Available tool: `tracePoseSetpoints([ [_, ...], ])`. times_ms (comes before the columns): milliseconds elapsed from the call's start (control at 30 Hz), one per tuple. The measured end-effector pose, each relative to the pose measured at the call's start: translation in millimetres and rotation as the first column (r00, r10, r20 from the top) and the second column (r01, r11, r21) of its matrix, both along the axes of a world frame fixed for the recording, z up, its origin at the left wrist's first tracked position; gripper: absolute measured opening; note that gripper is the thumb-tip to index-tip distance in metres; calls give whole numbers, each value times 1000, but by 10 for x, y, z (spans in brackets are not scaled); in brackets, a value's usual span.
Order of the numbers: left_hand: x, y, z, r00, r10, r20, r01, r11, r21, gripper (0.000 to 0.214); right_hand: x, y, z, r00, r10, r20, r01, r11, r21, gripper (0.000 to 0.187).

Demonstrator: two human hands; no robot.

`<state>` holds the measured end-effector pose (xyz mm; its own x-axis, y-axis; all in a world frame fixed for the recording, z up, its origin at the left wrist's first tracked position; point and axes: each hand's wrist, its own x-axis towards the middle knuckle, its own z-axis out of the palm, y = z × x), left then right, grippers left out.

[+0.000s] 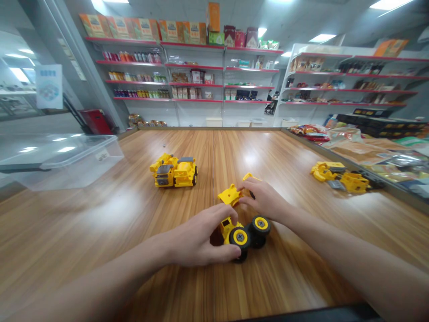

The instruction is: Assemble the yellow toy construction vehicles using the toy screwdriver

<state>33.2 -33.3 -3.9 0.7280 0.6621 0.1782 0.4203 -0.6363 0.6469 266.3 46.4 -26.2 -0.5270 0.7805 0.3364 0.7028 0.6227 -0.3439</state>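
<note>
In the middle of the wooden table my left hand (201,235) is closed around a yellow toy vehicle (228,226) with black wheels and yellow hubs. It lies tipped with a wheel (240,238) facing me, and my thumb presses near that wheel. Just beyond, my right hand (264,197) has its fingers curled on a yellow plastic toy part (229,195) with a hole in it. Another yellow piece (250,176) shows behind those fingers; whether the two are joined is hidden.
Yellow toy construction vehicles (176,171) stand left of centre, and more yellow toy parts (342,177) lie by the table's right edge. A clear plastic bin (67,165) is at the left. Stocked shelves (194,85) line the back, with bagged goods (365,150) beyond the right edge.
</note>
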Motion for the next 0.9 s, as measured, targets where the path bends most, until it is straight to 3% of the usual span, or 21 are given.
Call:
tracePoseSetpoints([
  [133,5,13,-8,999,0,46,-2,1000,26,26,22,-8,52,1000,14,-6,-14,1000,5,15],
  [367,-70,69,42,996,-75,56,64,981,183,44,21,-44,128,996,-79,-35,75,991,-108,14],
  [533,-162,162,47,993,-110,-37,114,879,462,50,38,-51,214,938,-225,-263,198,972,-126,24],
  [700,-200,173,115,973,-71,-221,191,784,590,43,70,-18,226,841,-156,-518,27,969,-247,33],
  [833,-156,99,164,965,-132,-229,236,819,522,32,71,-63,250,850,-90,-518,-44,970,-241,33],
  [900,-126,76,156,984,-79,-158,149,854,498,31,66,-110,280,891,-45,-452,-55,977,-205,30],
])
